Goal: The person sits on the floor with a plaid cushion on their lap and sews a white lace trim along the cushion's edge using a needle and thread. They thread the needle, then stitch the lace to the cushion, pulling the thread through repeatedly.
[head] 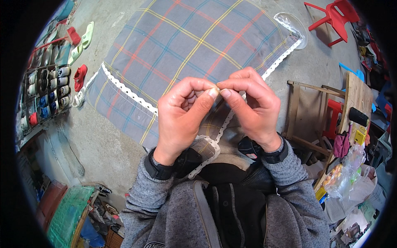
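Note:
Above a table covered by a grey plaid cloth with white lace trim, my two hands meet at their fingertips. Thumb and forefinger of my left hand pinch a tiny, pale gold-coloured piece. From the other side my right hand grips the same piece between thumb and forefinger. Most of it is hidden by the fingertips, so its exact kind cannot be told. A lace-edged corner of the cloth hangs down between my wrists, near my lap. Black bands circle both wrists.
To the right are a red plastic chair and a wooden table bearing plastic bags. A shoe rack, green slippers and red shoes stand at left. A green-covered surface lies lower left.

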{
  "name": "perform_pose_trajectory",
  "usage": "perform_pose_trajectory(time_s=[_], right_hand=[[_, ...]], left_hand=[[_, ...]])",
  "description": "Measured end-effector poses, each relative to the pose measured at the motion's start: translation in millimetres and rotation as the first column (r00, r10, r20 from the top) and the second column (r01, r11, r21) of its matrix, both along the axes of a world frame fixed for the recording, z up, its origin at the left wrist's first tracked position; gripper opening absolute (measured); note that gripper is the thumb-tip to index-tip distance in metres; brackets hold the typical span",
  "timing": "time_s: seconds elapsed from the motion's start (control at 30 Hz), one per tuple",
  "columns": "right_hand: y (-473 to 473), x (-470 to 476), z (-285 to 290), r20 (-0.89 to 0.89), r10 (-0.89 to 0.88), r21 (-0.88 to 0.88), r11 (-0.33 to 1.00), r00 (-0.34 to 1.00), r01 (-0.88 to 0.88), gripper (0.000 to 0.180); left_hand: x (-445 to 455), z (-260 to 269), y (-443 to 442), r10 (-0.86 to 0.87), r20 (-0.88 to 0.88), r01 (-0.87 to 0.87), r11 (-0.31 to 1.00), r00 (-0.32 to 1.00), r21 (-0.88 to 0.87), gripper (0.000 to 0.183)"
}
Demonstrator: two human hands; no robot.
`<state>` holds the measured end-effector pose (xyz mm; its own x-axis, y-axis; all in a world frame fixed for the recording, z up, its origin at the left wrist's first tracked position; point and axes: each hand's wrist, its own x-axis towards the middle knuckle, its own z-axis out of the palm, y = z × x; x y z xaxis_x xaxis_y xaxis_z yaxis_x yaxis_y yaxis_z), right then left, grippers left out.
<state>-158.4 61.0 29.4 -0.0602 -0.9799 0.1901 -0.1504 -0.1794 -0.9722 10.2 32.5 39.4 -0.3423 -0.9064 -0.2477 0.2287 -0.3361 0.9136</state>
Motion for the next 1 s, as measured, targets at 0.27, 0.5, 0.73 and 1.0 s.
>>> perform_pose_trajectory(time_s=[0.27, 0.5, 0.73, 1.0], right_hand=[[-0.3, -3.3, 2.7, 0.118, 0.033, 0.124, 0.991, 0.992, -0.048, 0.012], [-2.0, 3.3, -2.6, -0.138, -0.049, -0.112, 0.993, 0.989, 0.033, 0.010], [-7.0, 6.6, -5.6, -0.346, -0.146, -0.280, 0.959, 0.927, 0.046, 0.008], [-7.6, 5.3, -3.7, -0.494, -0.181, -0.326, 0.945, 0.850, 0.012, 0.013]], left_hand=[[-0.1, -0.9, 1.9, 0.017, -0.030, -0.018, 0.999, 0.999, -0.047, 0.007], [-1.9, -1.7, 1.8, 0.033, 0.079, -0.026, 0.995, 0.996, -0.093, 0.007], [-7.5, -4.6, 4.8, 0.092, 0.147, -0.064, 0.980, 0.985, -0.187, 0.005], [-8.6, -8.2, 1.3, 0.243, 0.433, 0.061, 0.813, 0.868, -0.579, 0.009]])
